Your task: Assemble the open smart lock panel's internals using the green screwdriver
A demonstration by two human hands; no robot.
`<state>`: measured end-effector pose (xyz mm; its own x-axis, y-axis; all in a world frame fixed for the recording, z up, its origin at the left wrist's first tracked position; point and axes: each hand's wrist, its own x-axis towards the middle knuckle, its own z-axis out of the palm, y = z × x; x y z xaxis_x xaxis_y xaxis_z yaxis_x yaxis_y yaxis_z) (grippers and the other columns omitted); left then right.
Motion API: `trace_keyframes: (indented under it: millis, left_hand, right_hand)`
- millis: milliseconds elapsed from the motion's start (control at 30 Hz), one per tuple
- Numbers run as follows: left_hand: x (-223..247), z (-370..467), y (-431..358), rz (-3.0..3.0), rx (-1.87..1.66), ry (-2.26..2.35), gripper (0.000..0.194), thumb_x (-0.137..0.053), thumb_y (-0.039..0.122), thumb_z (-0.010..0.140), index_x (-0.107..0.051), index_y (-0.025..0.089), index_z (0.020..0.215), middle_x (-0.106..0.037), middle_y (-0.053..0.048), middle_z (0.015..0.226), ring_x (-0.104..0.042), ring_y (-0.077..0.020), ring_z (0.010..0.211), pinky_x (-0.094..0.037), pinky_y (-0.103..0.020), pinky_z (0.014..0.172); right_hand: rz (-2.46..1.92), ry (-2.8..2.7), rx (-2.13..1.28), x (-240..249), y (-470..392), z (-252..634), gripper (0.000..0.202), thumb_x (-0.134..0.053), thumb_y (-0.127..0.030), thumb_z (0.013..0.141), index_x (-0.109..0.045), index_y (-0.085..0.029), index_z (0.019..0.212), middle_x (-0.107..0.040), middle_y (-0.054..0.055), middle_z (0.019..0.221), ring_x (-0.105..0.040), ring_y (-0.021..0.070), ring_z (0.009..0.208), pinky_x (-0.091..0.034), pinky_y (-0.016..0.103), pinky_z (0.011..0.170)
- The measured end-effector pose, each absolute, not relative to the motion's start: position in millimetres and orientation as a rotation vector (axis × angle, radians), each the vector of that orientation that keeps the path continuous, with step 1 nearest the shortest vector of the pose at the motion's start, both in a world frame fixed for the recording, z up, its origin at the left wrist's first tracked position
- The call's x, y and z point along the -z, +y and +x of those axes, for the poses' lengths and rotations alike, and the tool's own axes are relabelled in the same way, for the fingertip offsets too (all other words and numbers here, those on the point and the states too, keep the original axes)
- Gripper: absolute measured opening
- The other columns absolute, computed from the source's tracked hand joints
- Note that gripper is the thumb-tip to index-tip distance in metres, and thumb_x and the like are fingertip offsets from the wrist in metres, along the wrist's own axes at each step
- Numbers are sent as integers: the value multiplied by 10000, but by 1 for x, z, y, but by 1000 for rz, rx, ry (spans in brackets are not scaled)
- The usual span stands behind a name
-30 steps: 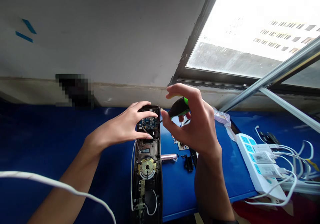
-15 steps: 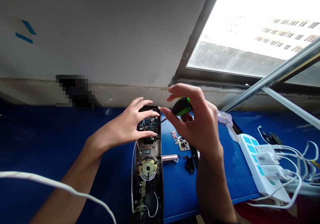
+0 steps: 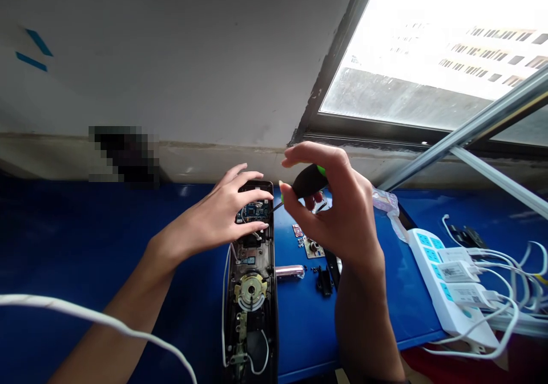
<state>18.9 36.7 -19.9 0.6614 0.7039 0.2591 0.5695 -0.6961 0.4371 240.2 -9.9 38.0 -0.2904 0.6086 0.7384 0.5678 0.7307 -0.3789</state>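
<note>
A long black electronic-lock-like housing lies opened on the blue table, its inner parts facing up. At its far end sits a blue circuit board. My left hand spreads its fingers over that end, fingertips near or on the housing's right edge and the board. A screwdriver with a black and green handle is in my right hand, gripped between thumb and curled fingers. Its shaft slants down to the left toward the board's right edge. Whether the tip sits on a screw cannot be made out.
Right of the housing lie a red small board, a board with a round part, a wrapped cylinder and a black plastic part. A power strip with several white cables stands farther right. A white cable crosses front left.
The screwdriver's handle has turned in my right hand, showing more black and less green. The near end of the housing appears slightly farther left. My left hand stays in about the same place.
</note>
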Motion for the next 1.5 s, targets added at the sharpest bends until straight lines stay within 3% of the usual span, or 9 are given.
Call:
trace_keyframes:
  millis: [133, 333, 600, 800, 933, 1133, 1300, 1433, 1500]
  left_hand:
    - [20, 19, 37, 2558, -614, 1006, 502, -701, 582, 904, -673, 319, 1331, -449, -66, 1590, -192, -397, 1581, -330, -654, 1249]
    - [18, 19, 36, 2578, -601, 1020, 493, -693, 531, 927, -650, 325, 1373, -431, -61, 1609, -181, -381, 1588, -359, -630, 1242]
    - [20, 20, 36, 2547, -610, 1003, 474, -699, 548, 914, -681, 311, 1324, -457, -73, 1583, -189, -409, 1578, -319, -667, 1249]
    - [21, 21, 35, 2532, -595, 1005, 489, -704, 533, 913, -670, 322, 1354, -437, -72, 1604, -190, -423, 1577, -358, -666, 1227]
    - [20, 20, 34, 2548, -591, 1023, 494, -705, 543, 912, -671, 311, 1347, -441, -72, 1601, -184, -409, 1582, -364, -646, 1233]
    - [19, 21, 33, 2576, -576, 1034, 490, -693, 523, 928, -652, 315, 1370, -432, -76, 1605, -177, -398, 1586, -367, -640, 1232]
    - [19, 22, 33, 2578, -591, 1027, 475, -706, 532, 915, -679, 306, 1332, -449, -77, 1594, -190, -409, 1580, -365, -643, 1232]
    - [19, 21, 33, 2589, -565, 1045, 478, -686, 541, 928, -677, 300, 1341, -444, -82, 1605, -198, -402, 1583, -377, -641, 1225]
    - [20, 20, 33, 2596, -548, 1049, 475, -679, 550, 933, -680, 301, 1338, -439, -78, 1613, -201, -391, 1586, -381, -633, 1227]
  right_hand:
    - [-891, -1976, -66, -39, -12, 237, 517, -618, -58, 854, -535, -267, 1319, -682, 28, 1243, -665, 120, 776, -643, 341, 757]
    - [-931, -1963, -36, -37, -9, 240, 341, -674, -135, 919, -592, -271, 1220, -714, 11, 1030, -689, 146, 799, -652, 336, 723]
    - [-892, -1971, -110, -37, -12, 238, 526, -600, -46, 841, -510, -285, 1300, -680, 29, 1241, -681, 132, 781, -653, 361, 754]
    - [-950, -1919, -28, -36, -11, 241, 320, -708, -113, 869, -594, -271, 1123, -717, 4, 993, -676, 144, 755, -647, 344, 716]
    - [-915, -1959, -108, -37, -13, 241, 469, -640, -26, 836, -547, -276, 1222, -709, 30, 1179, -654, 127, 732, -645, 361, 739]
    - [-934, -1965, -50, -37, -13, 241, 337, -679, -113, 884, -580, -282, 1158, -725, 6, 1022, -692, 150, 788, -652, 342, 723]
    - [-915, -1960, -103, -37, -15, 240, 478, -625, -38, 837, -544, -277, 1243, -704, 25, 1167, -656, 129, 745, -637, 358, 729]
    - [-965, -1922, -31, -36, -13, 239, 328, -692, -173, 893, -568, -278, 1177, -703, 11, 1034, -659, 152, 745, -634, 369, 691]
    - [-957, -1913, -24, -35, -12, 241, 296, -686, -160, 904, -577, -274, 1154, -709, 6, 1028, -659, 143, 740, -640, 363, 723]
